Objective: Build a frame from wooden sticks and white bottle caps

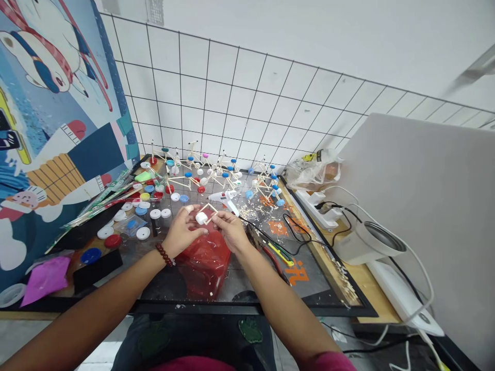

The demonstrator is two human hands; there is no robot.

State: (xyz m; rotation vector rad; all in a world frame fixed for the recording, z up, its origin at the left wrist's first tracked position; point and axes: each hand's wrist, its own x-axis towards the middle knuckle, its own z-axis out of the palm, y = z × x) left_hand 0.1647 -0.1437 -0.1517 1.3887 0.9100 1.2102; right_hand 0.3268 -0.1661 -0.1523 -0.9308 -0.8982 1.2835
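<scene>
Over a red plastic bag point(204, 265), both hands meet around a small piece made of a white cap point(201, 218) and thin wooden sticks point(209, 206). My left hand point(183, 230) is at the cap's left side, its fingers curled round the cap. My right hand point(231, 230) pinches the stick part on the right between thumb and fingers. Just behind the hands, a white glue gun point(225, 198) lies on the table. Farther back stand several stick figures with coloured caps point(225, 175).
Loose caps point(143, 233) and a pink packet point(45, 278) lie left. Pliers point(275, 260), a yellow-green cutter point(281, 254), and a black cable are right of the bag. A power strip point(317, 208) and white cylinder point(369, 242) stand farther right. A wire grid point(232, 103) is behind.
</scene>
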